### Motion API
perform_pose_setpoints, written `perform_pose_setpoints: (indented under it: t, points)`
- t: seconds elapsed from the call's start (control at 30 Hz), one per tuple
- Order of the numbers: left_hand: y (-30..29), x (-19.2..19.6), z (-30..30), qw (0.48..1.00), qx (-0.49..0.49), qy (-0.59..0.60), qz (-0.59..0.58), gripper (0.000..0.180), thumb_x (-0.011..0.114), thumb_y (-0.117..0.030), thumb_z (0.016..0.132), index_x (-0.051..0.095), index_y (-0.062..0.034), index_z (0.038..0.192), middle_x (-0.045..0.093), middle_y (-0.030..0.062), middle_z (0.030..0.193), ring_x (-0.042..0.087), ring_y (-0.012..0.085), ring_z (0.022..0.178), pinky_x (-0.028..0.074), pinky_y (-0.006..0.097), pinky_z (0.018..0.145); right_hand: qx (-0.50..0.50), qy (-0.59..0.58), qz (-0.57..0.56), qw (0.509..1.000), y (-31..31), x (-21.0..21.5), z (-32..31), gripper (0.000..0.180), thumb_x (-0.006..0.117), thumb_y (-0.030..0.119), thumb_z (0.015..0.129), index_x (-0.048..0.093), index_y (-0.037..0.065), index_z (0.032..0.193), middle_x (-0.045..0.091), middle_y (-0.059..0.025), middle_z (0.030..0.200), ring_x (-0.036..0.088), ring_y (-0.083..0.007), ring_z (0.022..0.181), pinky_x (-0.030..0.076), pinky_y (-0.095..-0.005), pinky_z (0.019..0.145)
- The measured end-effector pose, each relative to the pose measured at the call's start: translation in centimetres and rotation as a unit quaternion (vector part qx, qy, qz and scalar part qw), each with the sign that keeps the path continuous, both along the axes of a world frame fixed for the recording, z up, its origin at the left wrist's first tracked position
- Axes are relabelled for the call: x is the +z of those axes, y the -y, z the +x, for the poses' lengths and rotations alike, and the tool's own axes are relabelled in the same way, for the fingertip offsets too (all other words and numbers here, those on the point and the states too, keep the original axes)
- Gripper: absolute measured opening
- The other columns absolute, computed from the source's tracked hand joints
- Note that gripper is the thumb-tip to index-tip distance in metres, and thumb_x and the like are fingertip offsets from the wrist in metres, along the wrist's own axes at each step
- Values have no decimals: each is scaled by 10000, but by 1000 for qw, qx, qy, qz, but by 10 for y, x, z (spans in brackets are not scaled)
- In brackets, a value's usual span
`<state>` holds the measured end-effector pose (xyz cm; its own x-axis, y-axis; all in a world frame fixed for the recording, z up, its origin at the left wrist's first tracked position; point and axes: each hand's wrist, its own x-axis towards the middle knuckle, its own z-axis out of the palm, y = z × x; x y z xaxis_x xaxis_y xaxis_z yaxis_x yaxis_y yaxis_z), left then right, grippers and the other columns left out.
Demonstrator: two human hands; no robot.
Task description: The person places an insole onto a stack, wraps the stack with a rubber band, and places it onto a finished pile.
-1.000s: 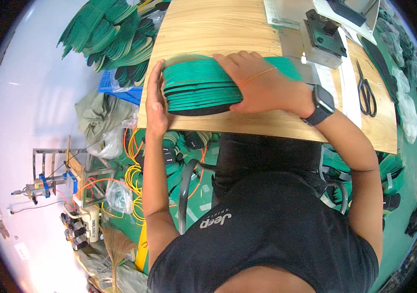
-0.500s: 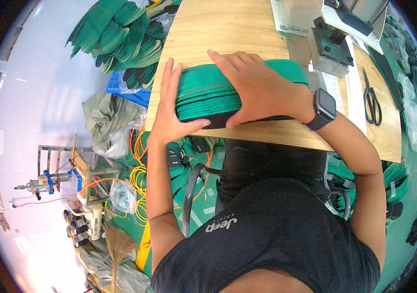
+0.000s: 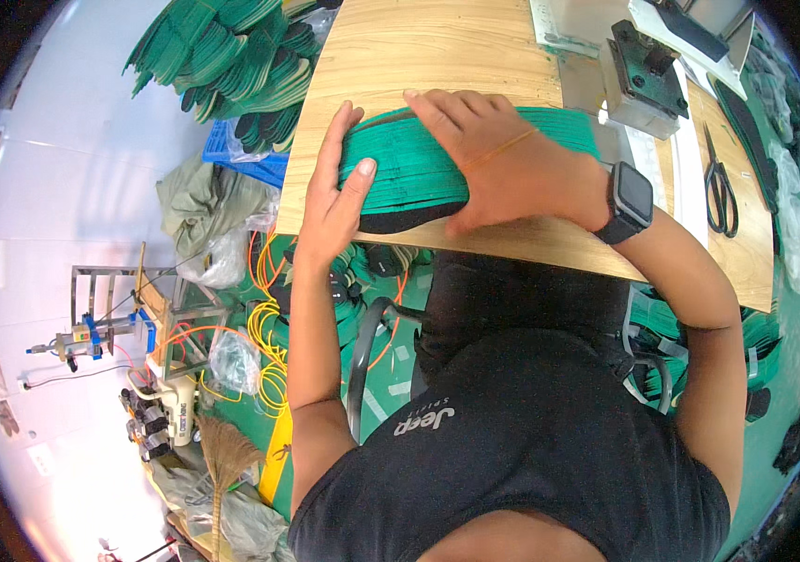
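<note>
On the near edge of the wooden table [image 3: 419,47] lies a thick stack of green insoles [image 3: 405,173], pressed together, with a black layer along its near side. My left hand [image 3: 333,201] cups the stack's left end, its thumb resting against the green edges and its fingers around the far corner. Across the middle of the stack, my right hand [image 3: 522,169] grips it with the fingers at the far side and the thumb at the near side. A thin orange rubber band [image 3: 503,148] runs over the back of that hand. A black watch [image 3: 632,199] is on my right wrist.
Black scissors [image 3: 720,192] and a metal block fixture [image 3: 644,80] occupy the table's right side. Left of the table, piled green insoles [image 3: 222,56] rise over a blue crate [image 3: 231,150]. Yellow hoses [image 3: 269,347] and a broom [image 3: 222,450] are on the left.
My left thumb has moved up from the stack's near edge onto its left end. The stack's left part has tilted slightly, and my right hand keeps its grip.
</note>
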<state>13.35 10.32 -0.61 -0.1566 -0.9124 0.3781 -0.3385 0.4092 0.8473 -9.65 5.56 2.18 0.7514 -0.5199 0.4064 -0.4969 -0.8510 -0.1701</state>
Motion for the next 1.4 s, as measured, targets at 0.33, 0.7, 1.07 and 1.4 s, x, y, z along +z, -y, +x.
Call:
perform_pose_setpoints:
  t: [0.33, 0.7, 1.07, 1.4]
  points:
    - [-6, -14, 1, 993, -37, -45, -99, 868, 657, -409, 770, 299, 13, 1438, 396, 200, 1425, 372, 304, 1327, 250, 385, 1107, 32, 37, 16, 999, 10, 3, -4, 1006, 838, 338, 568, 342, -67, 1344, 532, -211, 1141, 518, -364, 1053, 410, -415, 915]
    - [19, -6, 21, 962, -54, -269, -1, 373, 532, -224, 943, 553, 74, 1167, 622, 179, 1088, 611, 191, 871, 495, 319, 795, 182, 151, 244, 941, -49, 53, -11, 903, 853, 425, 584, 440, -17, 1254, 545, -230, 1111, 532, -366, 1078, 426, -410, 922]
    - [-10, 33, -105, 866, -483, -123, 44, 336, 584, -325, 887, 601, 8, 842, 576, 162, 796, 516, 202, 582, 426, 306, 511, 312, 144, 475, 810, -102, 56, -25, 1022, 906, 411, 518, 396, -10, 1297, 513, -187, 1148, 494, -275, 1132, 385, -299, 945]
    - [-28, 40, -132, 925, -346, -143, 69, 257, 565, -242, 897, 541, 4, 828, 551, 125, 744, 521, 182, 577, 443, 272, 504, 284, 231, 453, 813, -112, 39, -43, 1026, 909, 388, 528, 365, -12, 1300, 491, -197, 1189, 482, -323, 1144, 367, -352, 996]
